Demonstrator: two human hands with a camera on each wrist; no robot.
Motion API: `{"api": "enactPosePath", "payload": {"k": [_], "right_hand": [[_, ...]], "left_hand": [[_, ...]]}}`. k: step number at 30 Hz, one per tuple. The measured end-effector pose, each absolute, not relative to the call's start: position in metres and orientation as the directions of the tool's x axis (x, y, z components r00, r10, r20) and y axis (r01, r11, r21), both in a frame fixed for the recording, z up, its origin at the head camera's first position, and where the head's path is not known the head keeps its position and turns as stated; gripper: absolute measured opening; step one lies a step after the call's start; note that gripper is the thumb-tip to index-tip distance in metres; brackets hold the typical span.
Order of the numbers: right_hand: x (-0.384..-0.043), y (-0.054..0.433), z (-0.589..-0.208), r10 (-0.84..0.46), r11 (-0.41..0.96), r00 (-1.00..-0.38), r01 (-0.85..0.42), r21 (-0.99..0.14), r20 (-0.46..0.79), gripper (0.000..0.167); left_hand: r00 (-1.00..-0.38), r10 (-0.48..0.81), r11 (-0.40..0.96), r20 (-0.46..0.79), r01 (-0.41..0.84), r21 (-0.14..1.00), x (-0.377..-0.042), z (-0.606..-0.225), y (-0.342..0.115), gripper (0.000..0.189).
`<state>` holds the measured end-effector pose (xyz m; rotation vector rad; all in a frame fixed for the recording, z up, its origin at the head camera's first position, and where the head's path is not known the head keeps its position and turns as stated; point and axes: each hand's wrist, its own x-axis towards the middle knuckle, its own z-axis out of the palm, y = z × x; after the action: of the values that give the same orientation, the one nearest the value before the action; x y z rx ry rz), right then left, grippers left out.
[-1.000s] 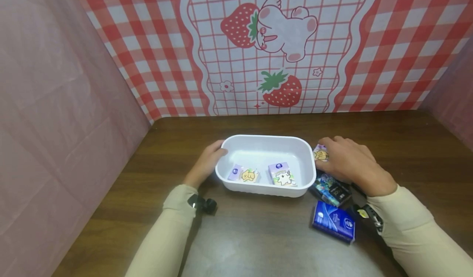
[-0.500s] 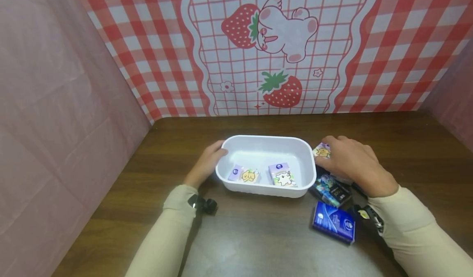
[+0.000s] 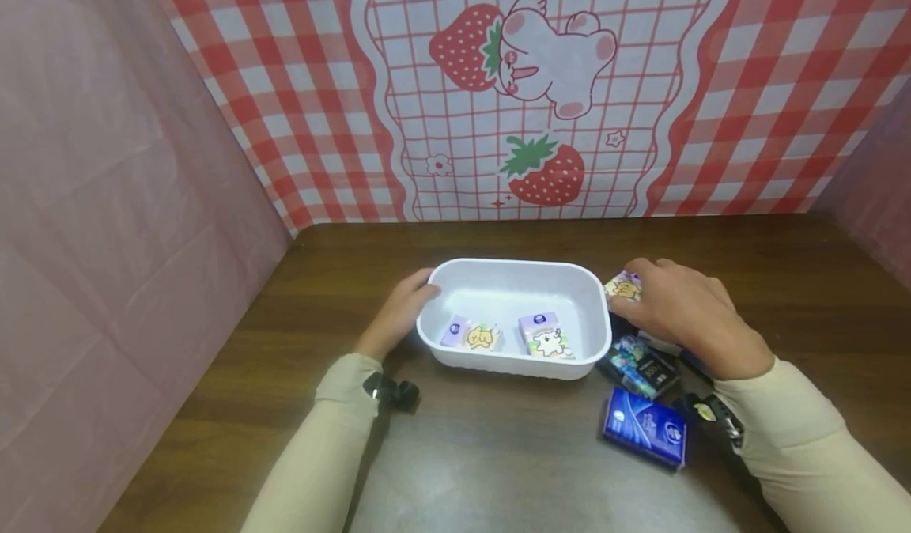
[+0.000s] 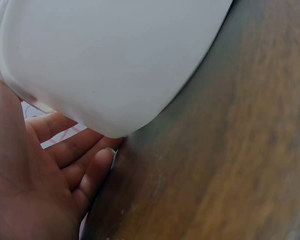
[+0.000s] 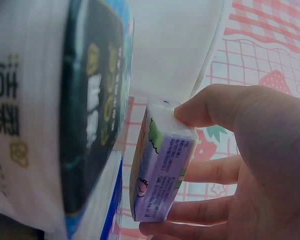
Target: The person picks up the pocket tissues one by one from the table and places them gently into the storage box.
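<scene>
My left hand (image 3: 394,311) grips the left end of a white plastic tub (image 3: 512,365), thumb over the rim and fingers outside. In the left wrist view the tub's wall (image 4: 110,60) hides some fingertips. Two tissue packs lie in the tub: one with a yellow cartoon puppy (image 3: 472,335), one with a white cartoon puppy (image 3: 546,335). Just beyond its right end, my right hand (image 3: 683,308) pinches another purple-and-white tissue pack (image 3: 624,288) between thumb and fingers. The right wrist view shows that pack (image 5: 162,165) on edge, its printed purple side towards the camera.
Below the right hand lies a dark tissue pack (image 3: 642,367) with a blue-green picture, near the tub. A blue tissue pack (image 3: 646,428) lies nearer the front. Partly hidden, a white-and-blue pack (image 5: 107,205) shows behind the dark one. A checked cloth (image 3: 327,122) hangs behind the wooden table (image 3: 498,470).
My right hand has shifted slightly to the right and away from the tub, with the pinched tissue pack turning a little. The left hand and tub have stayed in place.
</scene>
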<state>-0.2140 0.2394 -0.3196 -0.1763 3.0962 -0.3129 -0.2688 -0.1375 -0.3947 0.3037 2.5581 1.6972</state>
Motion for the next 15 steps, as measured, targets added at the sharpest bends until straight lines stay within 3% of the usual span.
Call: {"api": "enactPosePath", "payload": {"k": [15], "right_hand": [[-0.2146,0.2409,-0.3183,-0.097,0.98,-0.995,-0.099,-0.171,0.022,0.084]], "left_hand": [[-0.977,0.198,0.368,0.074,0.144,0.919,-0.2692,-0.3945,-0.1372,0.042]]}}
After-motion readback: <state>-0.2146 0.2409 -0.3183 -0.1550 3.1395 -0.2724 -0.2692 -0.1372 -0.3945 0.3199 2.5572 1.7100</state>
